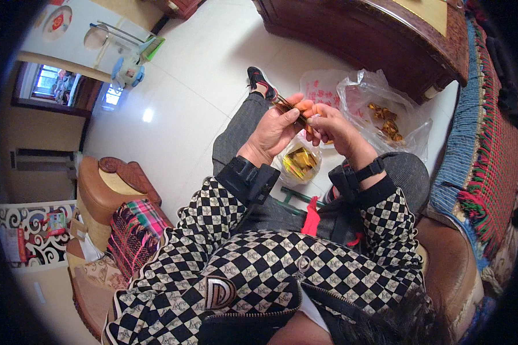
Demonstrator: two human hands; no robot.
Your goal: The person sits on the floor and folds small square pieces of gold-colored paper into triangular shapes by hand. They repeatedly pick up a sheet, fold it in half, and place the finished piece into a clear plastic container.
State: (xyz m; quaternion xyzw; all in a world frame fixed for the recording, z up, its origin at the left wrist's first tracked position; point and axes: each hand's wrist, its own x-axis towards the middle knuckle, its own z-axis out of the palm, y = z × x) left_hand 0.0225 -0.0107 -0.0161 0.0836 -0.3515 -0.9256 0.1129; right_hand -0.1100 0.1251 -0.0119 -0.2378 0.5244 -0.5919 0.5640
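Note:
Both of my hands meet in front of my knees around a piece of shiny gold foil paper (301, 119). My left hand (276, 128) pinches it between thumb and fingers; thin dark edges of it stick out above the thumb. The fingers of my right hand (334, 127) grip its right end. Below them, a clear plastic bag (297, 180) holds flat gold sheets (303, 160). To the right on the floor, a larger clear plastic bag (414, 129) holds several folded gold foil pieces (390, 125).
A dark wooden table (371, 47) with a curved edge stands beyond the bags. A sofa with woven covers (492, 164) is at the right, and a brown leather armrest (93, 185) at the left. A broom and a green dustpan (154, 48) lean at the upper left.

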